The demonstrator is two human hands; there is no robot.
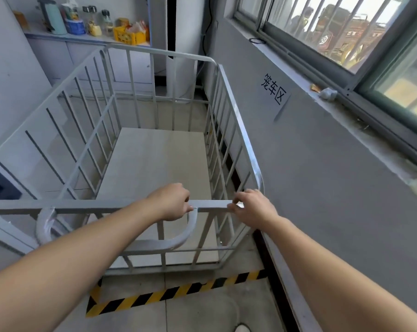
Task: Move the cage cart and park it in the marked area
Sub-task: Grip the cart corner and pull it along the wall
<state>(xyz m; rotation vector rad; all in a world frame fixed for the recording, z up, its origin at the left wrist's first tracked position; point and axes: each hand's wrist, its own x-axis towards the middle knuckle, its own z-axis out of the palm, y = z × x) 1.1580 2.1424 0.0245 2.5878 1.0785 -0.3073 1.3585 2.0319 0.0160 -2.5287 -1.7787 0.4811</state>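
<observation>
Grey wall (334, 200) runs just beside the cage cart (159, 159), which stands beyond the striped floor tape (169, 292) with left hand (171, 202) and right hand (253, 207) each gripping its near rail (212, 204), so any rightward drift could scrape the frame or pinch right knuckles

Cage cart (159, 164): one, centre frame. Hands: two, left hand (171, 202) and right hand (253, 207), lower centre. Striped floor tape (169, 294): one L-shaped strip, bottom centre. Wall sign (273, 92): one, right of centre. On the table (59, 37), upper left: one kettle (53, 16), one blue tub (75, 27), two glass jars (89, 17), one yellow crate (128, 36).
</observation>
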